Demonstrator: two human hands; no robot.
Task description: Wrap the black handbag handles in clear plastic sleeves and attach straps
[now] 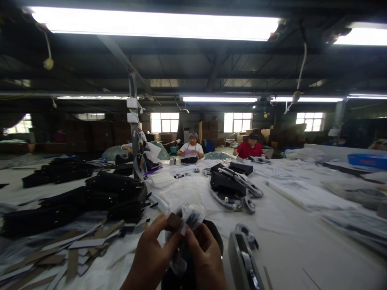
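Note:
My left hand (155, 249) pinches a small brown card piece (174, 222) between thumb and fingers. Against it, my right hand (207, 253) is closed on a bundle in crinkled clear plastic wrap (193, 213), something dark showing through. The fingertips of both hands nearly meet; a small pale strip shows between them. Under the hands lies a black bag (215, 233), largely covered by them. Just right of my right hand stands a grey tape dispenser (242, 257).
Several black bags (115, 193) are piled at left, behind scattered card strips (72, 257). Another black bag with a plastic-wrapped strap (228, 183) lies ahead. A post (133, 129) rises from the table. Two people (191, 149) sit across; a blue box (367, 160) is far right.

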